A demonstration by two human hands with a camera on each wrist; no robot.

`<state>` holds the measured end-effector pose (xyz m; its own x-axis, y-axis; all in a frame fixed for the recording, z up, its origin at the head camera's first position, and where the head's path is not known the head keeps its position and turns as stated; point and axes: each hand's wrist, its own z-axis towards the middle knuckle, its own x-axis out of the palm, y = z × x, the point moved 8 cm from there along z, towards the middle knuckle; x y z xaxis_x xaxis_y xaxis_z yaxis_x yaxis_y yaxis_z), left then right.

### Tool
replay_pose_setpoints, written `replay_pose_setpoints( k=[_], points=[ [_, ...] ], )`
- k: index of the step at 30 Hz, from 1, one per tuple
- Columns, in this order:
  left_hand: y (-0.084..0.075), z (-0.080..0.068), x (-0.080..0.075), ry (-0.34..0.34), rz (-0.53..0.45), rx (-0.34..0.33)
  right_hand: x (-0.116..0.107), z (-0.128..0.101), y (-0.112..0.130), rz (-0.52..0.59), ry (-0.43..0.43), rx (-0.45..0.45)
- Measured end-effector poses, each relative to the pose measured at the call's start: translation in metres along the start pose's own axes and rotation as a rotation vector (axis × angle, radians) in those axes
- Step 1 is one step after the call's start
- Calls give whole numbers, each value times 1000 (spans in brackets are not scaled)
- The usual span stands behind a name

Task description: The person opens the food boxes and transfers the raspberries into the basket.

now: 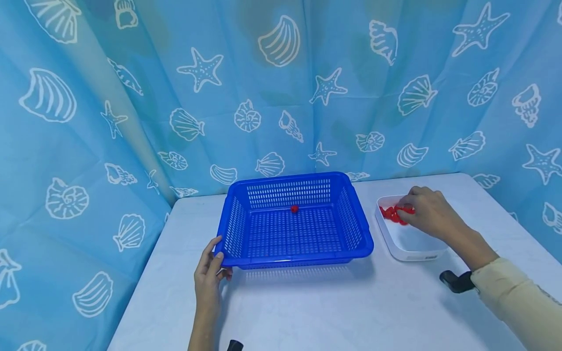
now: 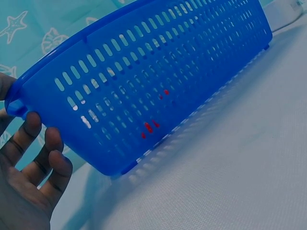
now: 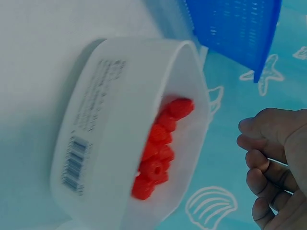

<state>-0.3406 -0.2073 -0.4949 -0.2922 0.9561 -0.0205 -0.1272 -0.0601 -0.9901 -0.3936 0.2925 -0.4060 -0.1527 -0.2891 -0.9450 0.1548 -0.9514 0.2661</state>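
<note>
A blue plastic basket (image 1: 291, 234) with slotted walls stands mid-table. At its near left corner my left hand (image 1: 208, 268) grips the rim, thumb on top and fingers underneath, as the left wrist view also shows. A red raspberry-like piece (image 1: 294, 208) lies inside the basket by the far wall; red shows through the slots in the left wrist view. To the right is a white box (image 1: 414, 255) holding several red raspberries (image 3: 153, 168) at one end. Above those, my right hand (image 1: 428, 212) hovers with loosely bent fingers; nothing shows between thumb and fingertips in the right wrist view.
A white cloth covers the table (image 1: 298, 312). Behind and to the sides hangs a blue curtain (image 1: 272, 87) with shell and starfish prints. A black wrist mount (image 1: 456, 282) sticks out below my right wrist. The box's side carries a barcode label (image 3: 76, 160).
</note>
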Motion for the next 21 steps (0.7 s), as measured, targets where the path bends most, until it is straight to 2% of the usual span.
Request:
replay_pose_setpoints(
  k=[15,21],
  points=[
    [-7,-3,2,22,-19,25,26,0,-27,-78,34,39],
    [-3,-1,1,15,-29,14,37,1,-34,-112,59,37]
  ],
)
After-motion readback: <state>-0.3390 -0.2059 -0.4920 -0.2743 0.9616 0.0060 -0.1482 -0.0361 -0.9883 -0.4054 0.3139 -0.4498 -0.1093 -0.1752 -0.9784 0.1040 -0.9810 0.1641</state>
